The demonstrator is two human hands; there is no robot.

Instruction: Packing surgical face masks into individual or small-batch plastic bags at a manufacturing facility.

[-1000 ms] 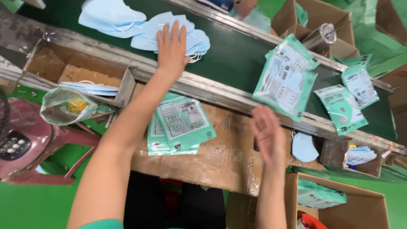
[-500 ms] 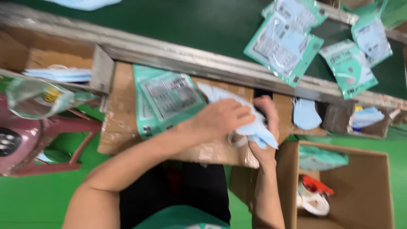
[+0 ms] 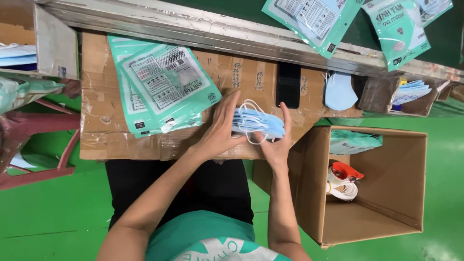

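Observation:
A small stack of light blue face masks with white ear loops sits between my two hands on a cardboard work surface. My left hand presses the stack's left side, fingers pointing up. My right hand cups its right edge, fingers spread. Just left of my left hand lies a pile of teal plastic mask pouches.
A metal conveyor rail runs along the top, with more teal pouches on the green belt beyond. A black phone lies on the cardboard. An open cardboard box at right holds a tape dispenser and a pouch. A box of masks stands at left.
My left hand, earlier stretched out to the masks on the belt, has come back with a stack. Both hands now square it on the cardboard. The view has shifted downward.

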